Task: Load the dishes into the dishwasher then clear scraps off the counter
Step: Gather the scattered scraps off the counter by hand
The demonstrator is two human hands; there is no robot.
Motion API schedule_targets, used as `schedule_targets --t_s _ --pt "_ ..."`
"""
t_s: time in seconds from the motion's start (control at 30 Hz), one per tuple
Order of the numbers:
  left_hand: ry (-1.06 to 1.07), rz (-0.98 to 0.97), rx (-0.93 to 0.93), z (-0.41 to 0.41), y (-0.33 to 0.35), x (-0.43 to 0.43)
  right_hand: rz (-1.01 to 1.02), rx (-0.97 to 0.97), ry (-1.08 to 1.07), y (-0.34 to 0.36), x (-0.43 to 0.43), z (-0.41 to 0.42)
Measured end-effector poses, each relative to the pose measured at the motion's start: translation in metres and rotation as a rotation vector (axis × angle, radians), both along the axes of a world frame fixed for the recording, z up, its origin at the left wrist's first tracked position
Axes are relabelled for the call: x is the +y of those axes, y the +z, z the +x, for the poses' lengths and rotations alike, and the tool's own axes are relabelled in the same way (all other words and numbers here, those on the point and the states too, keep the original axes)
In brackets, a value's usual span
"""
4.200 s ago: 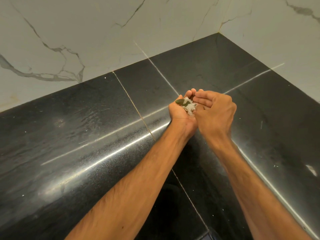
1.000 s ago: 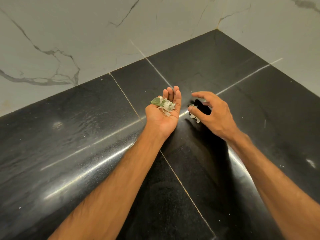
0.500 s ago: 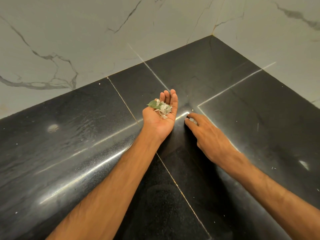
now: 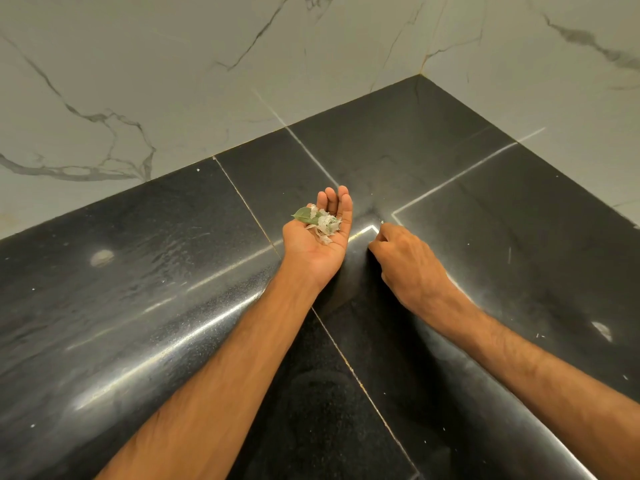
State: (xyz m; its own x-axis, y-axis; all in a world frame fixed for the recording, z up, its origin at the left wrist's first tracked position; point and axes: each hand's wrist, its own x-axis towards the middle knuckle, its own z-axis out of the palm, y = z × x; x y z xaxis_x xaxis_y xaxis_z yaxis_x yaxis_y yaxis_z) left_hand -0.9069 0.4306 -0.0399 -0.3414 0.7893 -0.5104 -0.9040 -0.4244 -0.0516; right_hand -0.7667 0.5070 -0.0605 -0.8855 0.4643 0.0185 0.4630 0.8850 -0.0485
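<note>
- Since 0.5 s ago: right hand [image 4: 405, 265] has gone from fingers laid flat on counter [image 4: 156, 271] to fingers curled in, knuckles up. Left hand [image 4: 317, 242] is in approx. the same spot.
- Far left: glossy black counter w/ a few white specks [image 4: 197, 170]; white marble wall [image 4: 173, 81] behind it.
- Left hand: spread flat, palm up, fingers straight & together, over counter's rounded front edge. It carries the scraps [image 4: 325, 225]: a green leaf [image 4: 303, 214] on the thumb side & white shreds on the palm.
- Right hand: just right of left hand, not touching it, low at counter's inner corner. Fingertips are bunched by a tiny white fleck [image 4: 382, 222]; can't tell if the fleck is pinched or only lies at the tips.
- Far right: more specks on counter beside the right forearm.
</note>
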Motion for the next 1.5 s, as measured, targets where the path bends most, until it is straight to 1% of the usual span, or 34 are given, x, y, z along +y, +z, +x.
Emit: schedule_targets --t_s 0.07,0.13,0.23,0.27,0.3,0.37,0.4,0.47,0.57,0.73,0.83,1.0,1.13,1.23,1.4,1.5 --pt "-0.01 -0.006 0.011 0.001 -0.001 -0.002 -0.026 0.018 -0.01 0.0 0.003 -0.001" --pt "-0.027 -0.018 0.027 0.002 -0.004 -0.003 -0.1 0.107 -0.102 0.001 0.014 -0.004" --pt "-0.055 -0.026 0.055 0.006 -0.011 -0.005 -0.437 0.402 -0.415 0.018 0.031 -0.004" --pt "-0.065 -0.025 0.066 0.008 -0.013 -0.006 -0.567 0.49 -0.489 0.023 0.034 -0.003" --pt "-0.078 -0.027 0.078 0.01 -0.016 -0.007 -0.713 0.572 -0.528 0.027 0.036 -0.001" --pt "-0.106 -0.039 0.11 0.013 -0.019 -0.007 -0.973 0.713 -0.541 0.038 0.032 -0.001" --pt "-0.119 -0.046 0.129 0.015 -0.02 -0.007 -1.05 0.753 -0.53 0.044 0.029 -0.002" --pt "-0.149 -0.065 0.162 0.019 -0.021 -0.007 -1.113 0.781 -0.501 0.053 0.023 -0.006" --pt "-0.201 -0.067 0.184 0.025 -0.019 -0.005 -1.072 0.738 -0.451 0.062 0.014 -0.016" --pt "-0.18 -0.052 0.194 0.033 -0.013 0.001 -0.782 0.606 -0.46 0.058 0.006 -0.025" --pt "-0.176 -0.023 0.241 0.033 -0.009 0.004 -0.65 0.593 -0.402 0.057 0.0 -0.025" --pt "-0.164 -0.031 0.232 0.031 -0.012 0.006 -0.596 0.535 -0.385 0.06 -0.005 -0.026" --pt "-0.14 -0.023 0.199 0.028 -0.016 0.007 -0.597 0.479 -0.361 0.065 -0.008 -0.028" --pt "-0.166 -0.017 0.227 0.027 -0.017 0.007 -0.62 0.528 -0.366 0.068 -0.009 -0.028" --pt "-0.156 -0.02 0.216 0.026 -0.017 0.009 -0.599 0.701 -0.33 0.076 -0.01 -0.024" --pt "-0.146 0.032 0.235 0.027 -0.013 0.007 -0.574 0.756 -0.303 0.076 -0.011 -0.022"
